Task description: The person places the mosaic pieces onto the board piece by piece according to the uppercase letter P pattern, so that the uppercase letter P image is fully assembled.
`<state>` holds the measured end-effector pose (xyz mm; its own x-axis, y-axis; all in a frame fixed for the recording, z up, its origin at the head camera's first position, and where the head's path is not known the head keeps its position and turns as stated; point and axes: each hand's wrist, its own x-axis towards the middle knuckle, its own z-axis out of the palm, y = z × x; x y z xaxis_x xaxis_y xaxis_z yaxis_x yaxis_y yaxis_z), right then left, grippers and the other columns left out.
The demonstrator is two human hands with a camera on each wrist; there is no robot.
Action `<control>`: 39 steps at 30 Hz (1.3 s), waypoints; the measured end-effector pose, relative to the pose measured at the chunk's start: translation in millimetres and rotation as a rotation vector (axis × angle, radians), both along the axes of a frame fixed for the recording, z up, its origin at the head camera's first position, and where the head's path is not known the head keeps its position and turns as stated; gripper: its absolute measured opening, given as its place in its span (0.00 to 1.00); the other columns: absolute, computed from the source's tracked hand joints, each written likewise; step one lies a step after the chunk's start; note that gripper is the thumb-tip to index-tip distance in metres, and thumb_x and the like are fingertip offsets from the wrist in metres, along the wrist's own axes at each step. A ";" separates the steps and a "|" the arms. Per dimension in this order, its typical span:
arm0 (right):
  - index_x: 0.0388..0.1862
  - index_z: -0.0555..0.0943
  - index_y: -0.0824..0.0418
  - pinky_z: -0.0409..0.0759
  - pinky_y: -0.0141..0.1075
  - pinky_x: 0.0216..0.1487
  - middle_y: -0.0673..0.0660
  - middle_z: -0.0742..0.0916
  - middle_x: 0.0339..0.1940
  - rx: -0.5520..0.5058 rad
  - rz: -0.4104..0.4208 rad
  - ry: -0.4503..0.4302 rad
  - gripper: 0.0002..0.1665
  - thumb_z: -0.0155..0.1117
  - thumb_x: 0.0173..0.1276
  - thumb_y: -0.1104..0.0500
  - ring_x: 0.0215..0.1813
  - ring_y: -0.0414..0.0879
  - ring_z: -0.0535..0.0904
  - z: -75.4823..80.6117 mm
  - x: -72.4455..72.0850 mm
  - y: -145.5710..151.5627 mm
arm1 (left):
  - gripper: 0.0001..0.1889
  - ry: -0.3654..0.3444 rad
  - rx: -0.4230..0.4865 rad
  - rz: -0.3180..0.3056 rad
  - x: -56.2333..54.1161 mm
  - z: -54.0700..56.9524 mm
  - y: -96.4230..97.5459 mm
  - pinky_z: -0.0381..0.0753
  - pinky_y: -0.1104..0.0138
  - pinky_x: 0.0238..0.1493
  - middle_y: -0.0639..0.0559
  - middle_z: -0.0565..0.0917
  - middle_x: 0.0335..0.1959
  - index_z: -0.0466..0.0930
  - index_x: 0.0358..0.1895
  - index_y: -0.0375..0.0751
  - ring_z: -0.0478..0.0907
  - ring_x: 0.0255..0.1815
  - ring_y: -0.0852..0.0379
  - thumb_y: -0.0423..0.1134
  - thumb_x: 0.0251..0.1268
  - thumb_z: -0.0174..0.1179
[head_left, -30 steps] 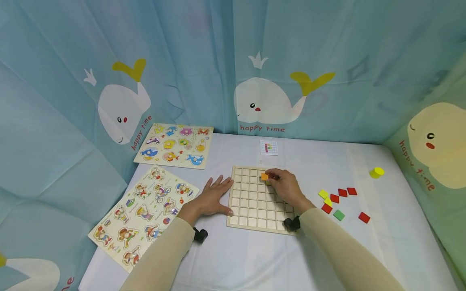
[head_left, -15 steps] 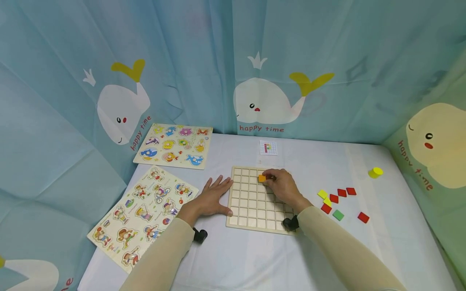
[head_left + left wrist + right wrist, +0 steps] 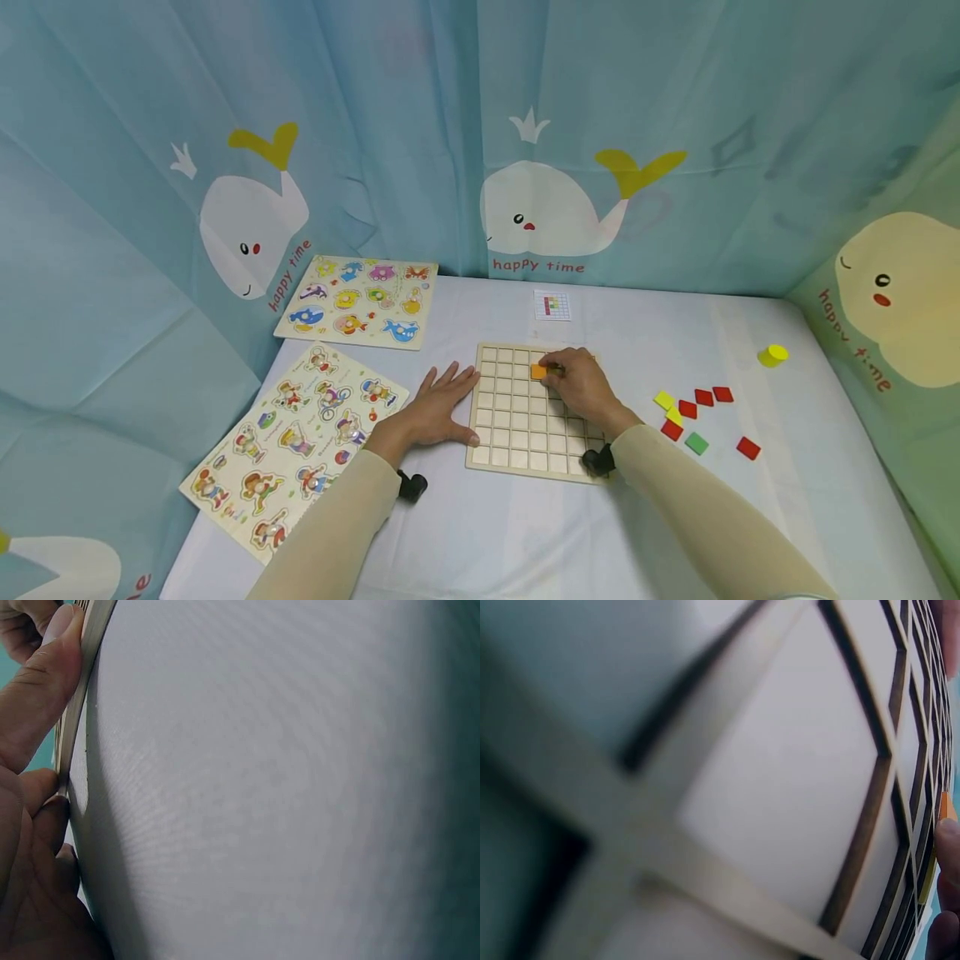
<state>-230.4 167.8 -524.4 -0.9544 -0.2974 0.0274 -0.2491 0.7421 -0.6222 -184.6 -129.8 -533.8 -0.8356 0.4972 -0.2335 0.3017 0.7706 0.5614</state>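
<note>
A square wooden grid board [image 3: 501,417] lies on the white-covered table between the hands. My left hand [image 3: 433,408] rests with fingers spread at its left edge; in the left wrist view the thumb [image 3: 46,686] lies along the board's edge. On the upper part of the grid, my right hand [image 3: 587,385] pinches an orange square tile [image 3: 537,372] between thumb and fingertips. The tile sits flat over a cell, its right side covered by the fingers. The right wrist view shows a sliver of the orange tile and a yellow strip [image 3: 928,879] beside the fingers.
Right of the board lie loose tiles: yellow ones [image 3: 663,400], several red ones [image 3: 704,397] and a green one [image 3: 697,443]. A yellow cylinder [image 3: 773,356] stands farther right. Behind the board lies a small pattern card [image 3: 552,306]. Two picture puzzles, sea animals [image 3: 356,300] and figures [image 3: 288,442], lie left.
My right hand has moved the orange tile slightly left and nearer on the grid, and the tile has turned from tilted to flat. The left hand has stayed at the board's edge.
</note>
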 end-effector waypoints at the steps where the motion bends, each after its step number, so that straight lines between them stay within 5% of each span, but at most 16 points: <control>1: 0.56 0.88 0.63 0.81 0.52 0.57 0.61 0.89 0.55 0.005 0.003 0.006 0.16 0.73 0.70 0.62 0.53 0.56 0.78 -0.2 -0.2 0.1 | 0.61 -0.001 0.000 0.001 0.1 0.1 0.1 0.25 0.52 0.88 0.54 0.48 0.89 0.48 0.87 0.47 0.34 0.90 0.52 0.61 0.56 0.77; 10: 0.55 0.88 0.62 0.80 0.49 0.54 0.59 0.89 0.53 0.023 0.019 0.019 0.16 0.74 0.70 0.61 0.50 0.54 0.78 -0.9 -0.7 0.8 | 0.61 0.003 0.005 0.004 0.9 0.0 0.1 0.25 0.53 0.88 0.55 0.49 0.89 0.49 0.87 0.48 0.34 0.90 0.52 0.60 0.56 0.77; 30: 0.56 0.88 0.63 0.75 0.59 0.70 0.62 0.88 0.57 0.027 0.035 0.011 0.16 0.74 0.70 0.61 0.55 0.57 0.80 0.7 -1.0 1.9 | 0.60 0.006 0.005 0.006 0.8 0.2 0.6 0.25 0.52 0.88 0.55 0.49 0.89 0.49 0.87 0.48 0.34 0.90 0.52 0.59 0.56 0.77; 39: 0.57 0.88 0.62 0.78 0.55 0.62 0.61 0.87 0.56 0.032 0.038 -0.001 0.17 0.73 0.71 0.61 0.52 0.55 0.79 0.0 -1.7 2.9 | 0.60 0.009 0.000 0.000 -0.1 -0.9 0.2 0.25 0.51 0.88 0.54 0.49 0.89 0.49 0.87 0.47 0.35 0.90 0.51 0.59 0.56 0.77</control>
